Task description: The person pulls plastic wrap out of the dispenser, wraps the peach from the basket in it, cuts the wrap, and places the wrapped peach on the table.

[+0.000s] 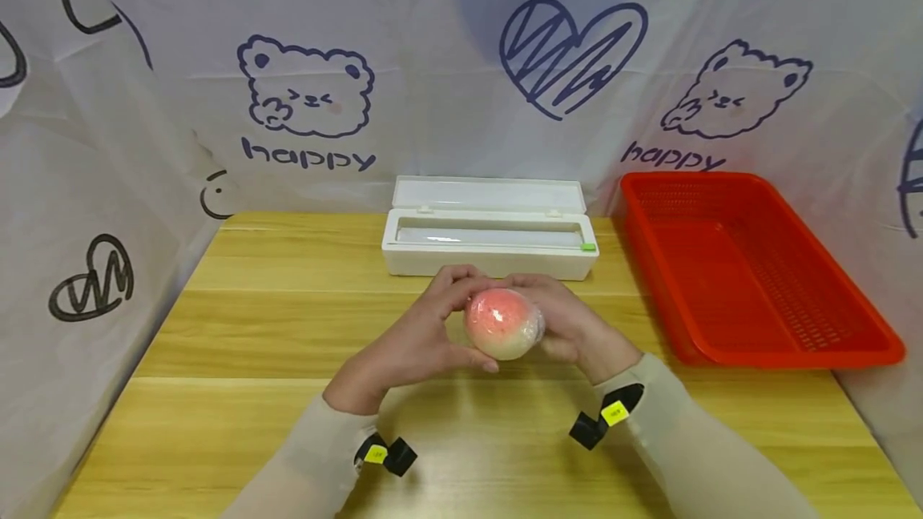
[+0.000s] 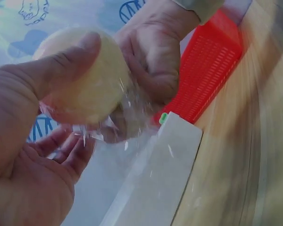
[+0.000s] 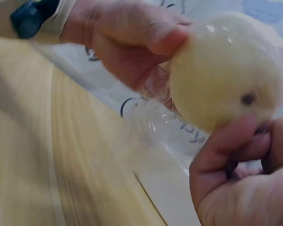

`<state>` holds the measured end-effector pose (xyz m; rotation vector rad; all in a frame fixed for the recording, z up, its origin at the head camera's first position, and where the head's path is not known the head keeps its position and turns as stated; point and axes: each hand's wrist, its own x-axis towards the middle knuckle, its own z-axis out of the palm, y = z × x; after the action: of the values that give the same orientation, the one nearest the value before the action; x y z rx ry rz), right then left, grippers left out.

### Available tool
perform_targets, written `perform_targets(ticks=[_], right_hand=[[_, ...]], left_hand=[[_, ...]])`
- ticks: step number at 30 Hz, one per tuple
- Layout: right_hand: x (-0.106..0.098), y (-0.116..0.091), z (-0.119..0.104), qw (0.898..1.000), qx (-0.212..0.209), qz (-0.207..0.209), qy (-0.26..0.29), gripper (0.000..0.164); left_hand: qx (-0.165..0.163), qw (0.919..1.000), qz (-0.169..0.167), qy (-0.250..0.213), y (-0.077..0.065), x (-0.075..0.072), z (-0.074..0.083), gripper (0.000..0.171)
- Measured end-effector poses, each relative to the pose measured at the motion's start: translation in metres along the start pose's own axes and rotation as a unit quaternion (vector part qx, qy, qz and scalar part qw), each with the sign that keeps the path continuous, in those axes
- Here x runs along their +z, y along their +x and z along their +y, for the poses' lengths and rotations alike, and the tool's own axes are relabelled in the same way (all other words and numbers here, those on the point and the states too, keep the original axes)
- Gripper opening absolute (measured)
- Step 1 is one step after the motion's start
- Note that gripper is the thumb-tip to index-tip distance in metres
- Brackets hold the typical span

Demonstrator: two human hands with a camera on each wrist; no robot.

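A pink and cream peach (image 1: 499,319), in clear plastic wrap (image 2: 132,113), is held up over the table in front of the box. My left hand (image 1: 425,335) grips the peach from the left, thumb (image 2: 68,68) across its pale side. On the other side, my right hand (image 1: 570,323) has its fingers curled against the peach and pinches the wrap there; its far fingertips are hidden in the head view. Loose wrap trails beside the peach in both wrist views. The right wrist view shows a dark spot on the peach near the right hand's fingers (image 3: 231,141).
Behind the hands stands a white plastic-wrap box (image 1: 490,263), its lid raised, with a roll inside and a green slider (image 1: 588,247) at its right end. A red plastic basket (image 1: 692,351) stands at the right. The wooden table (image 1: 274,327) ends at a printed cloth.
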<state>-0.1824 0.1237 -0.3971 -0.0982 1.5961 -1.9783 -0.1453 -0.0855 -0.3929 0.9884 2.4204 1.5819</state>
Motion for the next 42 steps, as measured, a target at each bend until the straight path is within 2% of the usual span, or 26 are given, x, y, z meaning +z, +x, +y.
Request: perform_targets(ticks=[3,6,9,11,13,15,17,18,20,23,25,29,31,35,37,39,42], right_hand=[[0.000,-0.003,-0.001,0.998,0.011,-0.044,0.048,0.045],[0.000,-0.005,-0.001,0.992,0.027,-0.086,0.088,0.052],[-0.001,-0.006,0.000,0.991,0.035,-0.096,0.082,0.039],[-0.002,-0.006,0.001,0.995,0.035,-0.077,0.048,0.025],[-0.004,-0.005,0.002,0.999,0.019,-0.029,-0.013,0.018],[-0.005,-0.005,0.001,0.997,-0.018,0.037,-0.066,0.021],[-0.003,-0.005,-0.001,0.991,-0.064,0.090,-0.075,0.030],[-0.001,-0.005,-0.002,0.988,-0.092,0.103,-0.064,0.037],[0.006,-0.008,-0.005,0.986,-0.137,0.091,-0.017,0.053],[0.022,-0.012,-0.007,0.986,-0.153,0.051,0.047,0.065],[0.032,-0.012,-0.006,0.983,-0.157,0.069,0.060,0.060],[0.043,-0.008,-0.002,0.969,-0.173,0.155,0.088,0.042],[0.043,-0.007,0.000,0.964,-0.177,0.165,0.112,0.039],[0.040,-0.006,0.001,0.962,-0.175,0.141,0.156,0.041],[0.041,-0.006,0.002,0.961,-0.173,0.143,0.162,0.042],[0.042,-0.003,0.002,0.956,-0.176,0.171,0.162,0.040],[0.045,0.000,0.001,0.945,-0.180,0.229,0.150,0.036]], left_hand=[[-0.005,0.9999,0.005,-0.009,-0.001,-0.002,0.004,0.079],[-0.001,0.9990,0.009,-0.045,-0.001,-0.003,0.012,0.079],[0.010,0.9956,0.012,-0.092,-0.001,-0.002,0.017,0.078],[0.010,0.9936,0.014,-0.112,0.000,0.000,0.014,0.078],[0.006,0.9924,0.018,-0.121,0.001,0.002,0.008,0.077],[0.003,0.9916,0.030,-0.125,0.002,0.002,0.001,0.077],[-0.003,0.9909,0.043,-0.127,0.003,0.002,-0.005,0.076],[-0.007,0.9905,0.048,-0.129,0.003,0.002,-0.007,0.076],[-0.015,0.9893,0.056,-0.134,0.005,0.002,-0.011,0.075],[-0.036,0.9881,0.060,-0.137,0.006,0.005,-0.012,0.075],[-0.048,0.9879,0.064,-0.133,0.008,0.007,-0.010,0.076],[-0.061,0.9868,0.073,-0.131,0.008,0.008,0.006,0.075],[-0.060,0.9856,0.075,-0.139,0.008,0.010,0.004,0.074],[-0.059,0.9798,0.081,-0.173,0.011,0.015,-0.008,0.081],[-0.063,0.9787,0.083,-0.177,0.012,0.017,-0.012,0.085],[-0.061,0.9791,0.086,-0.174,0.014,0.019,-0.013,0.085],[-0.054,0.9812,0.088,-0.163,0.015,0.022,-0.015,0.076]])
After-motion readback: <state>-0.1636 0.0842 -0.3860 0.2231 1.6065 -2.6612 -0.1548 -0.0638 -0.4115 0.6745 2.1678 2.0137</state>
